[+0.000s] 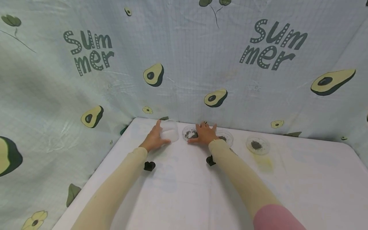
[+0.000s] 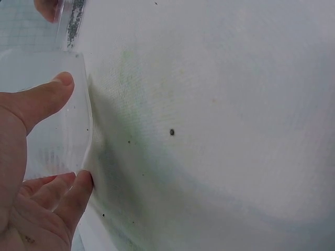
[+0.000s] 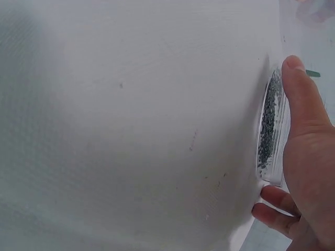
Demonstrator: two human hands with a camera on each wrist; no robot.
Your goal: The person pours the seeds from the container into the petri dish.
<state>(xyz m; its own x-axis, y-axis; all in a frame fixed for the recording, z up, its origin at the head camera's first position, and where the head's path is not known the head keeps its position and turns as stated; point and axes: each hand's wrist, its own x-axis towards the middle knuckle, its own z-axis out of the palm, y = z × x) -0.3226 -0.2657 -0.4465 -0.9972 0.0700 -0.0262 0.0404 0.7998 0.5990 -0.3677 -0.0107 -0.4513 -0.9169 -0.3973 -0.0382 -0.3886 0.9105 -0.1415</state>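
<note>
At the far left of the table, my left hand [image 1: 155, 138] holds a clear, empty-looking plastic container [image 1: 170, 135] by its sides. In the left wrist view the thumb [image 2: 57, 91] lies along the container's near side, and the other fingers [image 2: 76, 198] reach its lower edge. My right hand [image 1: 205, 134] spans a clear round petri dish [image 1: 188, 133] with dark granules inside. The right wrist view has its thumb [image 3: 298, 86] at one end of the dish [image 3: 269, 125] and the fingertips [image 3: 275, 198] at the other.
Another petri dish [image 1: 227, 137] of dark granules sits just right of my right hand, partly hidden by it. Farther right stands one more dish [image 1: 257, 145], near a yellowish patch on the white tablecloth [image 1: 178, 198]. A printed cloth backdrop [image 1: 184, 57] rises directly behind the dishes.
</note>
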